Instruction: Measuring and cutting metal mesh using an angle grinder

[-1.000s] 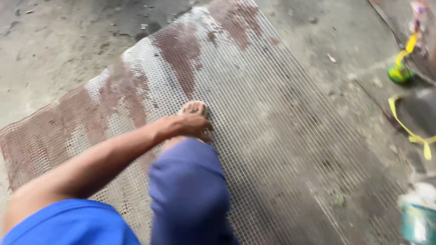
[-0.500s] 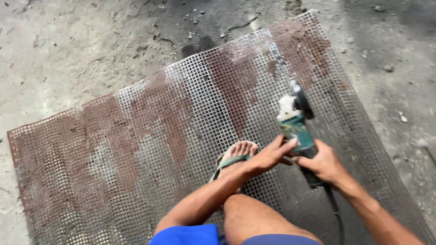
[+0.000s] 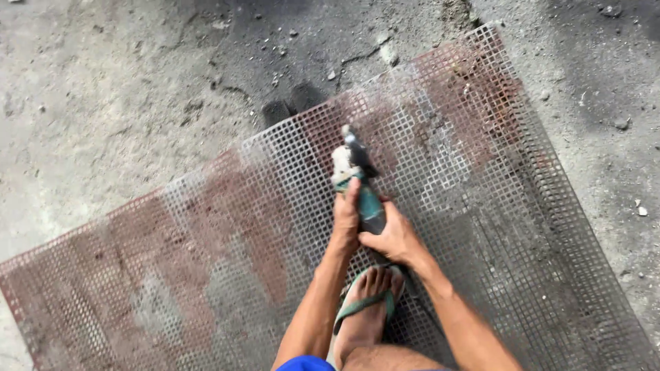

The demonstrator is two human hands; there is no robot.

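Hands gripped a teal angle grinder point(image 3: 359, 187): left hand point(image 3: 346, 218) near its head, right hand point(image 3: 393, 235) clenching the body; it looked heavy, rigid, over rusty mesh point(image 3: 206, 254).

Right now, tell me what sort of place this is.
Probably an outdoor yard or rough metalworking spot. A rusty perforated metal sheet lies flat on bare, gritty concrete ground, and both hands, left hand and right hand, hold a green angle grinder on it.

One head-worn camera looks steeply down from above; close over both arms, facing the metal mesh sheet point(image 3: 206, 261) on the ground point(image 3: 103, 103).
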